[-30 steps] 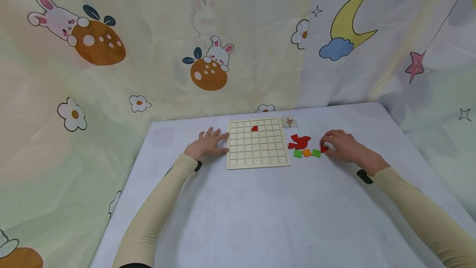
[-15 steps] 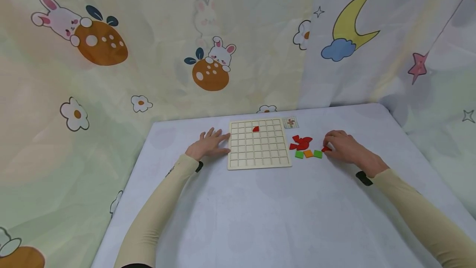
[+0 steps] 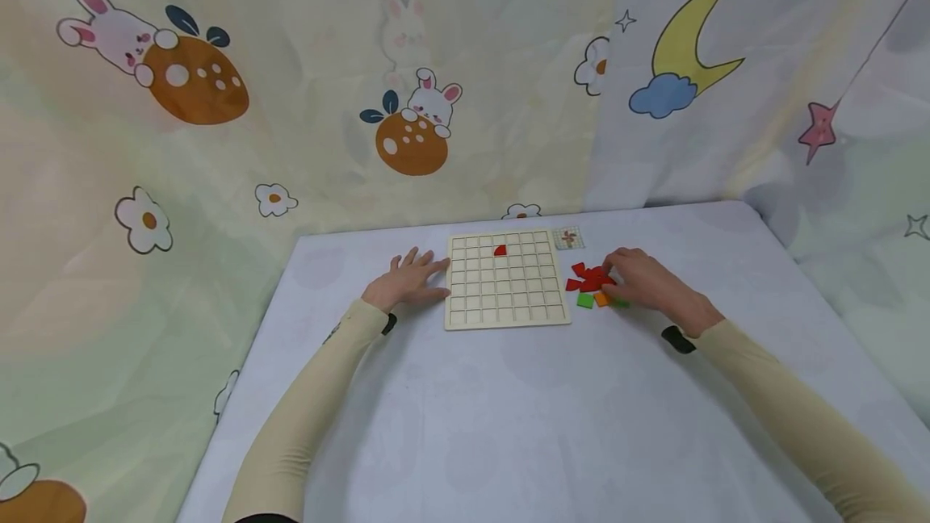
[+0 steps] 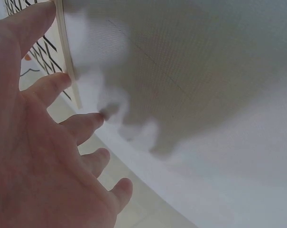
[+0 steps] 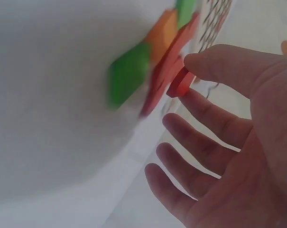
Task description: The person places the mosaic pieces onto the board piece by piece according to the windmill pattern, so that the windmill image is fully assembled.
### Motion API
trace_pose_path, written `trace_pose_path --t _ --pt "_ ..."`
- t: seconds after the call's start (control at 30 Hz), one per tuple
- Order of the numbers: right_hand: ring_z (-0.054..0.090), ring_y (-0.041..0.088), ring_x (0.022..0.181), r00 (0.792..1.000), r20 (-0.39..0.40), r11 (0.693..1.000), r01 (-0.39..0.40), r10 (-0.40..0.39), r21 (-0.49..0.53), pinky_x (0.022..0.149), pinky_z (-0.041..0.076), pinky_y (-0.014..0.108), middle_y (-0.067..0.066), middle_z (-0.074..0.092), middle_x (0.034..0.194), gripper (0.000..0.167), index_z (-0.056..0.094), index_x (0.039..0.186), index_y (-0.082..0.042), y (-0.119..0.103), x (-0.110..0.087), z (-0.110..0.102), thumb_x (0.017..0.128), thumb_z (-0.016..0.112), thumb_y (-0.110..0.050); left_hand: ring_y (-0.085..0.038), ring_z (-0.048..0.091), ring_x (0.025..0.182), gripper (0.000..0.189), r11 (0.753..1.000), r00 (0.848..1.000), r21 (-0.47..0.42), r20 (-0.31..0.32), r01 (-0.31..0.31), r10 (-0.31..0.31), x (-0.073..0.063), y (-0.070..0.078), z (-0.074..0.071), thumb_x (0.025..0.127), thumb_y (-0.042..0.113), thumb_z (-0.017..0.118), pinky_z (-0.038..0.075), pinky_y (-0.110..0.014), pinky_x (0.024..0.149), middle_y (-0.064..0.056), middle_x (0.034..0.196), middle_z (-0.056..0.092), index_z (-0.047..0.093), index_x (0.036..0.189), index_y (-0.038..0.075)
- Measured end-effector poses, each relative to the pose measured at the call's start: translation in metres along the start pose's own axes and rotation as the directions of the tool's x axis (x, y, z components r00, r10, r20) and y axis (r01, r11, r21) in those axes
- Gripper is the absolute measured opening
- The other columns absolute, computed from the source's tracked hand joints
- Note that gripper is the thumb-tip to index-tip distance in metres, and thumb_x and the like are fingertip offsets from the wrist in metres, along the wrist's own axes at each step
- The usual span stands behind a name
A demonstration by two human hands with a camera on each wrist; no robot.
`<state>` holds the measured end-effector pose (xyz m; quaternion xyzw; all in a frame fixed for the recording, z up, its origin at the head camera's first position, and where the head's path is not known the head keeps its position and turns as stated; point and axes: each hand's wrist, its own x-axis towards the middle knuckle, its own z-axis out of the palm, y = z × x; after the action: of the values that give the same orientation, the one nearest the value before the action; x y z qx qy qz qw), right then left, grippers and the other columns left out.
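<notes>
Left hand point(image 3: 403, 282): fingers spread, thumb and index tips touching the left edge of the grid board point(image 3: 472, 303), gripping nothing. Board lies flat on the white table point(image 3: 465, 426); one red quarter-round piece point(image 3: 500, 251) sits in a cell toward the far side. Pattern card point(image 3: 568, 238) just beside the far right corner. Right of board: loose red pieces point(image 3: 592, 284), with a green square point(image 3: 584, 300), orange square point(image 3: 601, 298) and second green square point(image 5: 129, 71) lined up nearer the person. Right hand point(image 3: 647, 281): thumb and index pinching a red piece point(image 5: 181, 83) beside that pile; other fingers apart.
</notes>
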<state>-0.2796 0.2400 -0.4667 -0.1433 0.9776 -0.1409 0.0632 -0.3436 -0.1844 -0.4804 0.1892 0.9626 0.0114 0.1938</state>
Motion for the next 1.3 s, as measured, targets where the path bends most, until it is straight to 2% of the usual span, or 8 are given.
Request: trace_pose_path --t 0.17,0.3,0.53,0.73,1.0,1.13,1.23,1.3 --pt "0.055 0.028 0.098 0.998 -0.003 0.998 0.062 -0.062 0.017 0.085 0.054 0.042 0.012 0.065 0.105 0.028 0.066 0.11 -0.003 -0.025 0.016 0.004 0.089 0.073 -0.02 -0.04 0.002 0.157 0.076 1.0 1.0 0.007 0.004 0.002 -0.002 0.001 -0.001 0.0 0.097 0.065 0.048 0.009 -0.063 0.122 -0.011 0.17 0.015 0.024 0.161 0.031" --pt "0.054 0.025 0.093 0.993 -0.004 0.992 0.119 -0.119 0.034 0.079 0.049 0.038 0.007 0.064 0.096 0.026 0.066 0.108 -0.006 -0.045 0.033 0.01 0.09 0.074 -0.022 -0.04 0.002 0.157 0.076 1.0 1.0 0.007 0.008 0.002 -0.002 0.001 -0.002 0.0 0.097 0.066 0.048 0.009 -0.063 0.123 -0.011 0.17 0.015 0.024 0.161 0.032" --pt "0.053 0.022 0.089 0.983 0.011 0.983 0.184 -0.184 0.015 0.08 0.048 0.036 0.006 0.065 0.102 0.023 0.066 0.109 -0.008 -0.08 0.069 0.023 0.091 0.071 -0.022 -0.041 0.0 0.157 0.077 1.0 1.0 -0.006 0.02 -0.01 0.011 0.002 -0.004 -0.003 0.097 0.066 0.047 0.008 -0.064 0.122 -0.012 0.17 0.012 0.022 0.161 0.031" --pt "0.055 0.024 0.09 0.976 -0.028 0.976 0.217 -0.218 -0.021 0.079 0.05 0.037 0.008 0.064 0.102 0.021 0.066 0.108 -0.006 -0.103 0.093 0.032 0.093 0.068 -0.02 -0.041 0.0 0.157 0.076 1.0 1.0 -0.008 0.022 -0.014 0.014 -0.001 -0.002 -0.003 0.098 0.064 0.048 0.008 -0.064 0.122 -0.013 0.17 0.013 0.022 0.161 0.03" --pt "0.056 0.027 0.096 0.974 -0.064 0.971 0.211 -0.219 -0.116 0.081 0.052 0.042 0.008 0.064 0.103 0.019 0.067 0.101 -0.008 -0.112 0.111 0.045 0.095 0.067 -0.026 -0.041 0.002 0.157 0.075 1.0 1.0 -0.001 0.011 -0.013 0.013 -0.003 0.0 -0.003 0.099 0.063 0.048 0.009 -0.063 0.123 -0.013 0.169 0.015 0.023 0.161 0.03" --pt "0.057 0.029 0.101 0.971 -0.077 0.969 0.215 -0.225 -0.12 0.085 0.052 0.044 0.01 0.064 0.109 0.024 0.067 0.108 -0.007 -0.109 0.113 0.049 0.097 0.064 -0.029 -0.041 0.002 0.157 0.074 1.0 1.0 -0.001 0.013 -0.015 0.015 -0.003 0.0 -0.002 0.099 0.062 0.048 0.01 -0.063 0.123 -0.013 0.169 0.015 0.023 0.161 0.03" --pt "0.056 0.03 0.109 0.962 -0.073 0.962 0.257 -0.264 -0.086 0.091 0.052 0.044 0.011 0.063 0.118 0.027 0.066 0.116 -0.006 -0.105 0.11 0.048 0.098 0.063 -0.026 -0.041 0.002 0.156 0.074 1.0 1.0 -0.007 0.018 -0.016 0.016 -0.003 0.0 -0.003 0.099 0.062 0.048 0.01 -0.063 0.123 -0.014 0.169 0.015 0.023 0.161 0.029" --pt "0.055 0.029 0.117 0.946 -0.058 0.947 0.316 -0.319 -0.059 0.097 0.051 0.044 0.01 0.062 0.124 0.025 0.065 0.119 -0.007 -0.102 0.107 0.046 0.099 0.062 -0.021 -0.041 0.002 0.156 0.074 1.0 1.0 -0.008 0.021 -0.015 0.015 -0.003 0.0 -0.004 0.099 0.062 0.048 0.01 -0.063 0.123 -0.014 0.169 0.014 0.023 0.161 0.029"
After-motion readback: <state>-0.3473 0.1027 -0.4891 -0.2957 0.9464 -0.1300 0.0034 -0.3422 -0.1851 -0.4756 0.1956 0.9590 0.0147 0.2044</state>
